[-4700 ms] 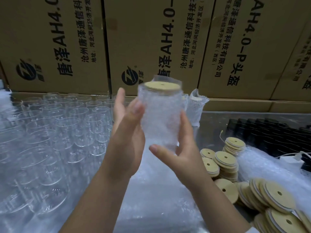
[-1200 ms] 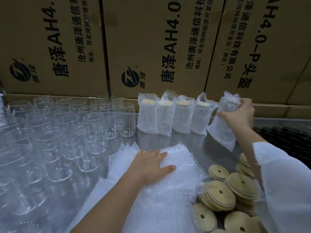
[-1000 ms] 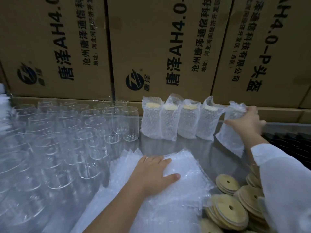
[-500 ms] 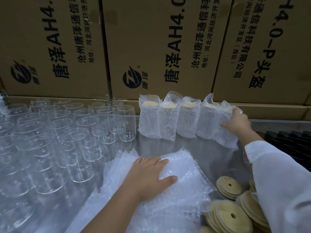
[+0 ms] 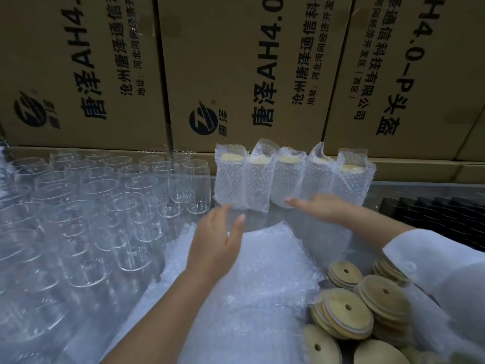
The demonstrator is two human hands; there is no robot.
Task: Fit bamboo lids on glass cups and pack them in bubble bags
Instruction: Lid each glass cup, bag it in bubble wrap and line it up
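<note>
Now that the fifth bagged cup (image 5: pixel 350 179) is standing in line, left hand (image 5: pixel 215 243) and right hand (image 5: pixel 322 206) are lifting away, fingers spread, empty.

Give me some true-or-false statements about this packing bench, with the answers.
1. Five bagged cups stand in a row in front of the cardboard boxes. True.
2. The right hand holds a bagged cup. False: its fingers are straight and hold nothing.
3. The bare glass cups stand left of the bagged row. True.
4. The bamboo lids are piled among the bare glasses. False: they lie at the lower right, beside the stack of bubble bags.
</note>
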